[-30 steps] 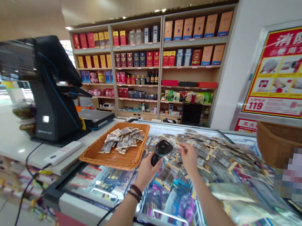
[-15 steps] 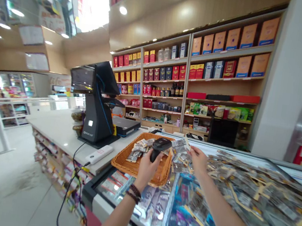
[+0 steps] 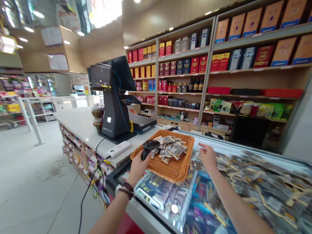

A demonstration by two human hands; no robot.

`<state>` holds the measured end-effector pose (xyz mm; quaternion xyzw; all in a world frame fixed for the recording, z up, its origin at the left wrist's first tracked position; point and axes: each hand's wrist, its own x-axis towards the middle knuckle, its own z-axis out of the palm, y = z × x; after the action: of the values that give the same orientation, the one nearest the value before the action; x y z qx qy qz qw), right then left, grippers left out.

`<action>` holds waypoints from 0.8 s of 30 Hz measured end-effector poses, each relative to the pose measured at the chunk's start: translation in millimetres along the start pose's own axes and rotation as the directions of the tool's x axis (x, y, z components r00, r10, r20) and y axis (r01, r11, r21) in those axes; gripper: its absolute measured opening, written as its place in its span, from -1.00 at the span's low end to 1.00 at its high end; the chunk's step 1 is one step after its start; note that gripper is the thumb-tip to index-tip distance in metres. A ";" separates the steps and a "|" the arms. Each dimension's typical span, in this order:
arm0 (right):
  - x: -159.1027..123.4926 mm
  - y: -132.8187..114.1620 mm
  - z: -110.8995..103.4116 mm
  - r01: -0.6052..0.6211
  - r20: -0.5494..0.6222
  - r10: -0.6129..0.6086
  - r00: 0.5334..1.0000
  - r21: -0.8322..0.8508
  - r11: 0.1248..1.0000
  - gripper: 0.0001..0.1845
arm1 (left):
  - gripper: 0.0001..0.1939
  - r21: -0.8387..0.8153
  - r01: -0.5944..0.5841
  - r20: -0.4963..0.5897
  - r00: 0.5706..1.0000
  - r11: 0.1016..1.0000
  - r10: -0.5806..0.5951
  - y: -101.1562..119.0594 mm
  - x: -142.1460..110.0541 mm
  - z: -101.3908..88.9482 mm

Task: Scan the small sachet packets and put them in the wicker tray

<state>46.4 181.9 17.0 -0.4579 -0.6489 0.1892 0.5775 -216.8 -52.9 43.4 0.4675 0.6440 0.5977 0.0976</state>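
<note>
The left hand (image 3: pixel 138 172) was low in the middle of the frame. Its grip was clamped on a black barcode scanner (image 3: pixel 149 146), which lay slanted over the left edge of a brown woven basket (image 3: pixel 178 174). The basket held a small pile of flat silver packets (image 3: pixel 170 149). The left hand was nearer the basket. The right hand (image 3: pixel 208 157) was just right of it, its grip apart and empty, above more packets (image 3: pixel 262 186) spread on a glass tabletop (image 3: pixel 212 214).

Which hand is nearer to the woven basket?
Left. The left hand is at the near edge of the basket, holding a scanner; the right hand is beside it, above the glass case.
</note>
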 end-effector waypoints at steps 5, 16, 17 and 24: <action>-17.5 33.8 -88.9 0.037 0.075 -0.028 0.997 -0.127 0.991 -0.74 | -0.51 -0.101 0.023 0.170 0.985 0.995 -0.006 25.4 -20.0 39.6; -58.5 72.8 -243.5 -0.114 0.149 0.176 0.973 -0.352 0.929 -0.79 | -0.56 -0.287 0.033 0.467 0.877 0.957 0.110 82.9 -70.2 169.8; -64.5 73.1 -242.4 -0.102 0.143 0.173 0.974 -0.405 0.909 -0.75 | -0.56 -0.277 0.039 0.483 0.869 0.960 0.105 80.4 -74.6 181.2; -82.6 70.0 -203.7 -0.116 0.015 0.145 0.989 -0.523 0.845 -0.58 | -0.57 -0.191 0.007 0.513 0.853 0.981 0.094 59.1 -89.1 215.4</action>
<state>253.6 92.7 -31.5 -0.6346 -0.6585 0.0577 0.4004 7.8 20.3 -1.7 0.6146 0.5242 0.5089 0.2976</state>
